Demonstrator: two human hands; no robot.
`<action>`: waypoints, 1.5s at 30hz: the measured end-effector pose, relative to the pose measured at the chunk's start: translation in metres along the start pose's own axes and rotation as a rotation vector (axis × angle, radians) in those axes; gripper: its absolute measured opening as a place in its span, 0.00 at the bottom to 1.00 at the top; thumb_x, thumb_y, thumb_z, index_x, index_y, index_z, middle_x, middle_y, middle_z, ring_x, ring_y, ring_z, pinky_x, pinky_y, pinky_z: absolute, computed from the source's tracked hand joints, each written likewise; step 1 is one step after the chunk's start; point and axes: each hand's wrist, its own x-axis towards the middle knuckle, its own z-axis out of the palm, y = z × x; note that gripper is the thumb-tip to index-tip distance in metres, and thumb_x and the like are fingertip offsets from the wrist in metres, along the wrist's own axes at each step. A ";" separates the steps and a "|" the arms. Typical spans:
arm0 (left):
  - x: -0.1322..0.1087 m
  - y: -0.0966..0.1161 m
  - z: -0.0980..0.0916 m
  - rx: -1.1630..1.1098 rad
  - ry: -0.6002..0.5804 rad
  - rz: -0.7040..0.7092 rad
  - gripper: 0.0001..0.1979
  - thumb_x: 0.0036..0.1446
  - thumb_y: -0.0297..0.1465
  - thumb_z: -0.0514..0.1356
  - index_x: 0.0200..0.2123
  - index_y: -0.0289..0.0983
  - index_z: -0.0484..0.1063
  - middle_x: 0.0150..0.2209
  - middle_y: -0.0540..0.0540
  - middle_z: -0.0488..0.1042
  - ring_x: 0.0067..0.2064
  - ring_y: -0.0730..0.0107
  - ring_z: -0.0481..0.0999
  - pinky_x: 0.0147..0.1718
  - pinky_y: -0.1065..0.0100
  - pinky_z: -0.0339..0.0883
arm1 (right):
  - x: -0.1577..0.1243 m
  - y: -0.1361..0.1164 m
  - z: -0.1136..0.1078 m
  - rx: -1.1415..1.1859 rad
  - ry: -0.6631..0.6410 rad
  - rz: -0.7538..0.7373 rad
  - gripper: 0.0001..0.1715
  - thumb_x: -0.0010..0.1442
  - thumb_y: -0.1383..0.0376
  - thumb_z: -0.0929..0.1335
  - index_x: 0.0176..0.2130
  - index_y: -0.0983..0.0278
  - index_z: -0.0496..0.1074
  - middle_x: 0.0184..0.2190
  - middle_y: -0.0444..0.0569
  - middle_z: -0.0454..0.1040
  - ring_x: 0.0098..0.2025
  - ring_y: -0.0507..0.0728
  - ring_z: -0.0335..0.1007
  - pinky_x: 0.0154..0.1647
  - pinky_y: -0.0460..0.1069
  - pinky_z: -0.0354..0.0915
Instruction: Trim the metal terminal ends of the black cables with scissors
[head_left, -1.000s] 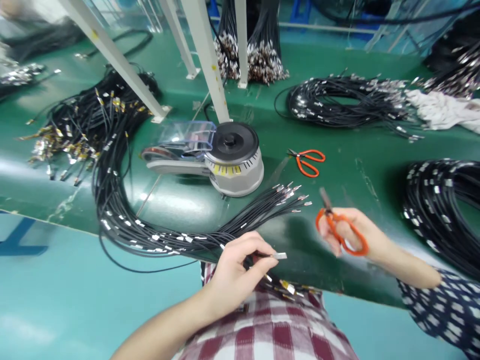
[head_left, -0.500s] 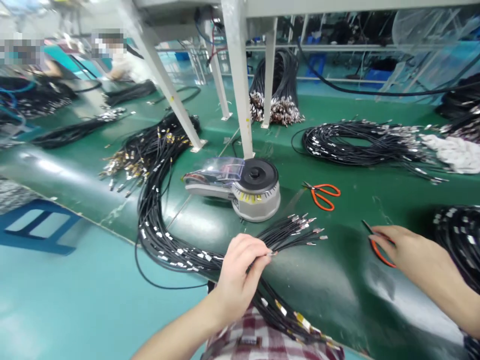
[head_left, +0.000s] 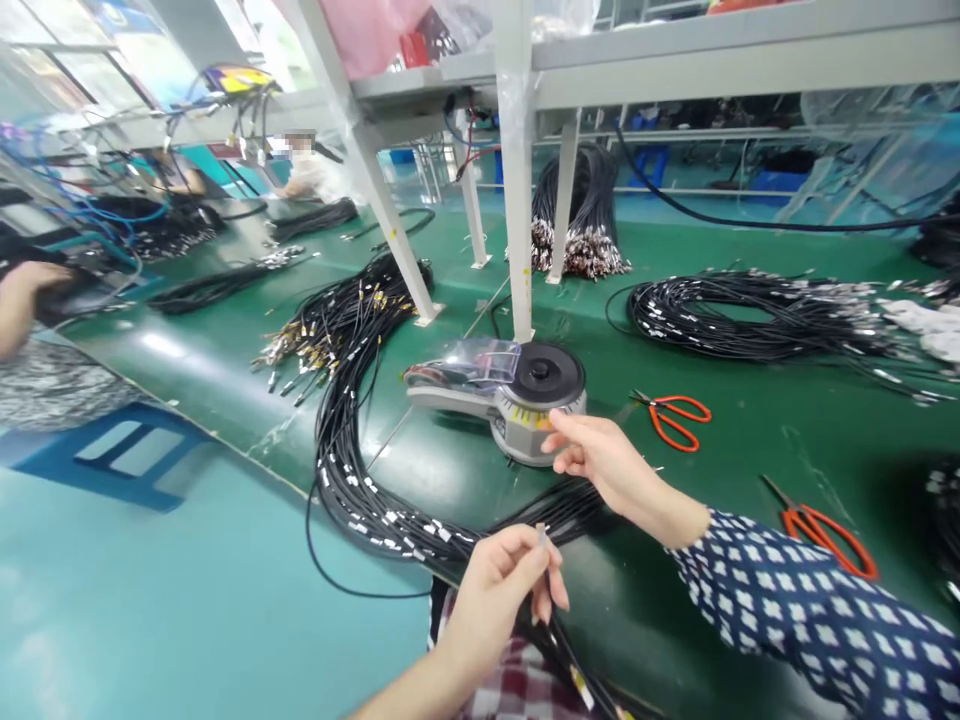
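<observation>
My left hand (head_left: 510, 580) is closed at the table's front edge, pinching the pale end of a black cable (head_left: 541, 536) between thumb and fingers. My right hand (head_left: 596, 460) hovers before the round tape dispenser (head_left: 536, 400), forefinger stretched out beside the yellow strips on its rim; whether it touches one I cannot tell. No held object shows in that hand. Under my hands runs a long bundle of black cables (head_left: 390, 520) with white tags, its ends partly hidden by my right hand. Orange-handled snips (head_left: 829, 540) lie right of my right forearm.
A second pair of orange-handled snips (head_left: 679, 420) lies behind my right wrist. Coiled black cables (head_left: 750, 312) rest at the back right, and another bundle (head_left: 581, 215) stands behind the white posts (head_left: 517, 180). At the far left shows another person's hand (head_left: 30, 290).
My right hand has let go of the snips at the right and moved left to the tape dispenser. My left hand still holds the cable end, lower in front. The view has shifted.
</observation>
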 end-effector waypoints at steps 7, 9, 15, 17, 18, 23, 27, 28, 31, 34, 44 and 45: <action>0.003 0.001 0.002 -0.009 -0.014 0.009 0.18 0.58 0.44 0.64 0.32 0.33 0.71 0.22 0.46 0.76 0.18 0.78 0.66 0.19 0.74 0.58 | -0.040 -0.009 0.005 -0.127 -0.199 -0.070 0.21 0.51 0.52 0.75 0.26 0.65 0.69 0.18 0.38 0.67 0.17 0.45 0.56 0.20 0.43 0.53; 0.004 0.003 0.003 -0.002 -0.017 0.008 0.17 0.59 0.43 0.63 0.33 0.34 0.71 0.22 0.48 0.75 0.18 0.78 0.65 0.19 0.75 0.57 | -0.055 -0.005 -0.004 -0.263 -0.323 -0.013 0.21 0.55 0.50 0.73 0.30 0.65 0.69 0.19 0.39 0.68 0.17 0.46 0.57 0.20 0.44 0.54; 0.007 0.008 0.004 0.044 -0.066 0.002 0.15 0.63 0.41 0.60 0.36 0.34 0.71 0.24 0.50 0.72 0.21 0.79 0.63 0.23 0.75 0.57 | -0.077 0.009 -0.033 -0.607 -0.396 -0.051 0.23 0.67 0.51 0.61 0.31 0.65 0.71 0.21 0.41 0.66 0.22 0.48 0.61 0.25 0.44 0.58; 0.008 0.010 0.005 0.060 -0.082 -0.002 0.15 0.62 0.41 0.61 0.37 0.33 0.72 0.25 0.49 0.72 0.23 0.78 0.64 0.24 0.74 0.57 | -0.079 0.008 -0.036 -0.746 -0.404 -0.114 0.23 0.69 0.56 0.59 0.31 0.65 0.72 0.21 0.41 0.67 0.23 0.49 0.62 0.26 0.44 0.58; 0.008 0.011 0.006 0.071 -0.087 -0.005 0.15 0.62 0.41 0.61 0.37 0.33 0.72 0.26 0.49 0.71 0.24 0.78 0.64 0.24 0.74 0.58 | -0.080 0.008 -0.037 -0.808 -0.406 -0.147 0.22 0.70 0.58 0.58 0.31 0.65 0.72 0.20 0.41 0.68 0.23 0.49 0.62 0.27 0.44 0.57; 0.008 0.020 0.016 0.195 -0.061 -0.015 0.13 0.54 0.37 0.68 0.31 0.33 0.72 0.26 0.49 0.72 0.25 0.77 0.66 0.25 0.74 0.58 | -0.081 0.004 -0.034 -0.996 -0.388 -0.248 0.23 0.69 0.63 0.58 0.27 0.64 0.72 0.21 0.42 0.69 0.24 0.49 0.62 0.28 0.45 0.55; 0.009 0.019 0.019 0.239 0.004 -0.020 0.12 0.54 0.36 0.67 0.26 0.34 0.72 0.21 0.52 0.68 0.23 0.78 0.62 0.24 0.73 0.55 | -0.078 0.012 -0.039 -0.987 -0.293 -0.198 0.25 0.70 0.60 0.57 0.28 0.64 0.73 0.19 0.42 0.69 0.22 0.49 0.61 0.27 0.45 0.55; 0.009 0.017 0.018 0.228 0.015 -0.028 0.12 0.55 0.36 0.67 0.27 0.34 0.72 0.20 0.52 0.68 0.22 0.79 0.61 0.24 0.73 0.54 | -0.077 0.016 -0.040 -0.938 -0.251 -0.168 0.25 0.70 0.59 0.57 0.30 0.64 0.74 0.20 0.42 0.69 0.22 0.49 0.62 0.26 0.45 0.56; 0.009 0.013 0.013 0.194 0.033 -0.057 0.12 0.56 0.36 0.66 0.28 0.34 0.72 0.21 0.52 0.69 0.22 0.79 0.60 0.23 0.73 0.53 | -0.076 0.030 -0.044 -0.668 -0.174 -0.102 0.23 0.68 0.53 0.60 0.37 0.65 0.75 0.25 0.44 0.72 0.25 0.51 0.66 0.27 0.45 0.60; 0.010 0.011 0.012 0.168 0.027 -0.067 0.12 0.56 0.37 0.66 0.29 0.34 0.72 0.21 0.52 0.69 0.22 0.80 0.60 0.23 0.74 0.52 | -0.080 0.043 -0.042 -0.472 -0.174 -0.090 0.21 0.64 0.50 0.65 0.40 0.65 0.75 0.32 0.48 0.77 0.32 0.53 0.70 0.32 0.46 0.64; 0.007 0.008 0.012 0.011 -0.029 -0.045 0.14 0.59 0.35 0.65 0.43 0.37 0.64 0.25 0.50 0.75 0.23 0.78 0.66 0.25 0.75 0.59 | -0.081 0.045 -0.041 -0.414 -0.028 -0.123 0.13 0.59 0.57 0.71 0.30 0.64 0.76 0.27 0.46 0.77 0.29 0.52 0.69 0.32 0.47 0.64; 0.007 0.007 0.011 0.011 -0.034 -0.042 0.14 0.60 0.34 0.64 0.43 0.38 0.62 0.26 0.50 0.76 0.22 0.78 0.67 0.25 0.75 0.60 | -0.080 0.044 -0.041 -0.384 -0.049 -0.115 0.13 0.58 0.57 0.71 0.30 0.64 0.76 0.27 0.46 0.77 0.29 0.52 0.69 0.32 0.47 0.65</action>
